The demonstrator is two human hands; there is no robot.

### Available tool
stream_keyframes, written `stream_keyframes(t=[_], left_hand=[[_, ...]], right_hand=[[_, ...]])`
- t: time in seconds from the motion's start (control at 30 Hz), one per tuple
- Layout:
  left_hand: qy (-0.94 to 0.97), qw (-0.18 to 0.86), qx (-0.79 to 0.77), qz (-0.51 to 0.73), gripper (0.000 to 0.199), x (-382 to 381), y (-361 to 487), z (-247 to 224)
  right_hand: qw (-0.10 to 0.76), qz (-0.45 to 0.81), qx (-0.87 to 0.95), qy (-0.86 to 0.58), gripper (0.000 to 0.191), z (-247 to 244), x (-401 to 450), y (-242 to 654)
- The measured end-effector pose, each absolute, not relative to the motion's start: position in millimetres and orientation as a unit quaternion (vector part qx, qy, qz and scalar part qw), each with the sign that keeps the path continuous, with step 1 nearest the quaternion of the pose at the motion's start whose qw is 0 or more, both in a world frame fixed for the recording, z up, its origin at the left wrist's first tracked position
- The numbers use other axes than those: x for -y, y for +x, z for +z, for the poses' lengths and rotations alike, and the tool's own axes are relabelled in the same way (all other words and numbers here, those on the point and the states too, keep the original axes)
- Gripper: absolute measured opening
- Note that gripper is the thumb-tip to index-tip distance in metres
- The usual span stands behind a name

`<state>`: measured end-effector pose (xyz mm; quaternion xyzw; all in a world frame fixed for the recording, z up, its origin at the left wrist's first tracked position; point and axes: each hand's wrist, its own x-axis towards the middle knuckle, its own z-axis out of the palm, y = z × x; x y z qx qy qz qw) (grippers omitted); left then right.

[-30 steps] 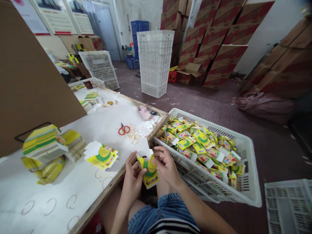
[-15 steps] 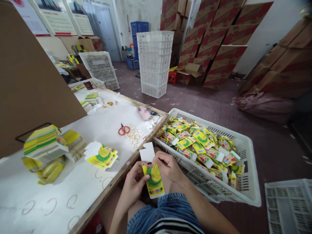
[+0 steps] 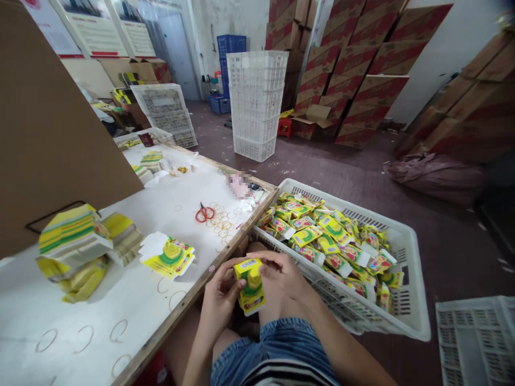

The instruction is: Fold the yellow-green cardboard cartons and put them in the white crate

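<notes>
Above my lap, a small yellow and green cardboard box (image 3: pixel 251 292) is held between both hands, its top end folded over and showing a barcode. My left hand (image 3: pixel 222 285) grips its left side, the thumb on the front. My right hand (image 3: pixel 281 274) closes on its upper right, with some fingers hidden behind it. On the table to the left lie flat, unfolded cartons (image 3: pixel 169 257) of the same print. A white plastic crate (image 3: pixel 418 300) to my right holds many similar small boxes (image 3: pixel 333 228).
Red-handled scissors (image 3: pixel 205 213) lie beside scattered rubber bands (image 3: pixel 221 222) on the white table (image 3: pixel 148 316). Bundled flat cartons (image 3: pixel 74 236) sit further left, near a brown cardboard panel (image 3: pixel 60 123). Stacked white crates (image 3: pixel 257 107) and cartons (image 3: pixel 354 69) stand behind. Another crate (image 3: pixel 477 338) is at lower right.
The box's open white top flap has been folded down, and its barcode end now faces up. My right hand has shifted slightly over the top right of the box.
</notes>
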<state>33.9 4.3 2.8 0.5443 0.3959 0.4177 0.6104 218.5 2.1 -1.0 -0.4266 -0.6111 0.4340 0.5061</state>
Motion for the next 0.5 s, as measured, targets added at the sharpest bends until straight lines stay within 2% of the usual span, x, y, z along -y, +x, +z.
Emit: stream_keyframes(t=[0.13, 0.23, 0.4, 0.5], left_hand=[[0.554, 0.613, -0.401, 0.396, 0.045, -3.8, 36.3, 3.2], [0.550, 0.633, -0.388, 0.382, 0.047, -5.0, 36.7, 4.7], [0.523, 0.647, -0.389, 0.397, 0.050, -7.5, 36.7, 8.8], [0.500, 0.651, -0.401, 0.406, 0.049, -7.0, 39.8, 10.2]], right_hand=[[0.424, 0.445, 0.613, -0.497, 0.031, 2.6, -1.9, 214.0], [0.426, 0.415, 0.612, -0.521, 0.022, 4.8, -3.1, 209.7], [0.448, 0.383, 0.624, -0.513, 0.026, -3.2, -3.2, 207.5], [0.473, 0.365, 0.621, -0.506, 0.019, -9.3, -0.9, 207.4]])
